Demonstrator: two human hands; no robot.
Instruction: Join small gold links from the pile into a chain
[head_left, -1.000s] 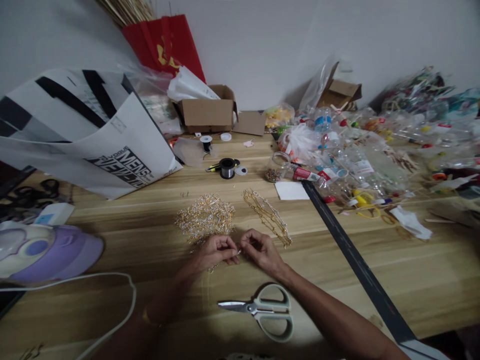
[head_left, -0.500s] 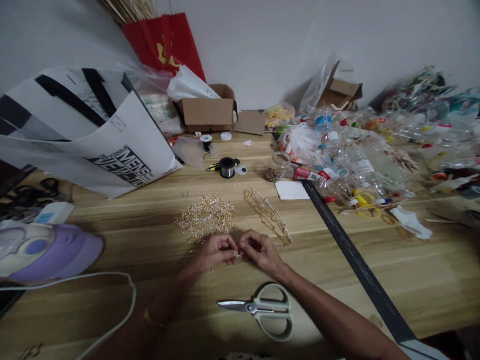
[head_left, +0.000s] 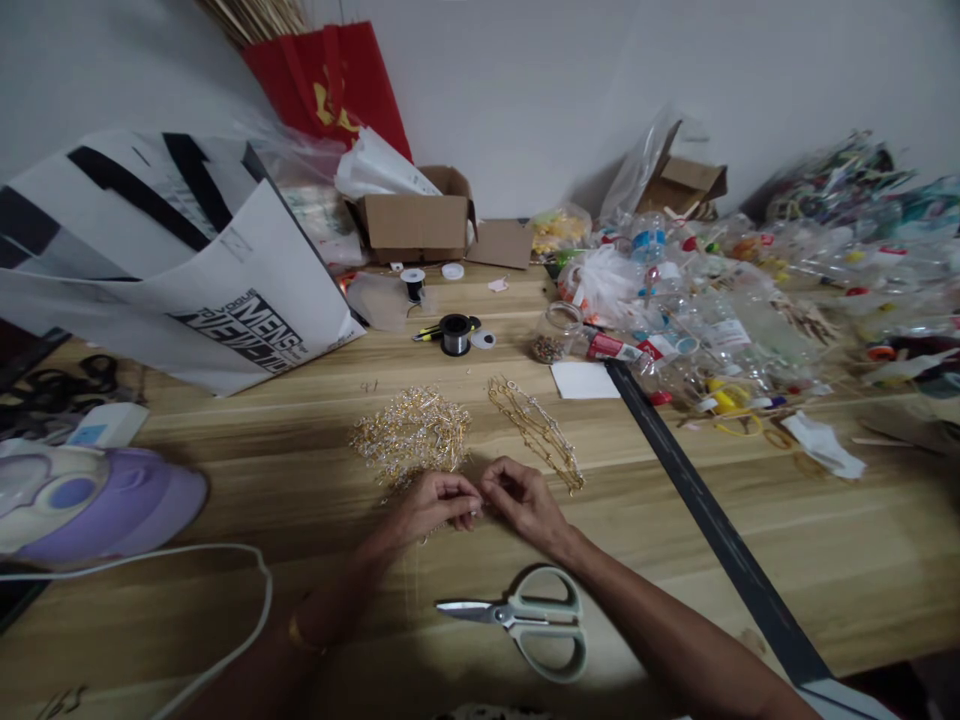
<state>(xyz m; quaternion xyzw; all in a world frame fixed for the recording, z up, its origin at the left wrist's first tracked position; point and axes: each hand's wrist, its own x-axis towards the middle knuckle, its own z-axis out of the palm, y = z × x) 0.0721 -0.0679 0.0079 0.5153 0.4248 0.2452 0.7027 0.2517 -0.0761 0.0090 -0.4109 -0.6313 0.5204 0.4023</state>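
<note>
My left hand (head_left: 442,502) is closed in a pinch, with a bit of beaded chain showing beneath its fingers. Its fingertips meet those of my right hand (head_left: 521,500), which is pinched too; what lies between its fingers is too small to make out. A pile of gold and silver beaded chains (head_left: 412,430) lies just beyond my left hand. Beyond my right hand, a few longer chains (head_left: 536,430) are laid out at a slant. Scissors (head_left: 517,618) with pale handles rest nearer to me, their blades pointing left.
Wire spools (head_left: 455,335), a jar of beads (head_left: 555,335) and a white card (head_left: 585,380) stand or lie farther back. Plastic bottles (head_left: 720,330) crowd the right side. At left are a large paper bag (head_left: 255,300), a purple-and-white device (head_left: 112,500) and a white cable (head_left: 262,580).
The fingertips of my left hand have shifted slightly right, closer to my right fingers. Both hands otherwise keep nearly the same place.
</note>
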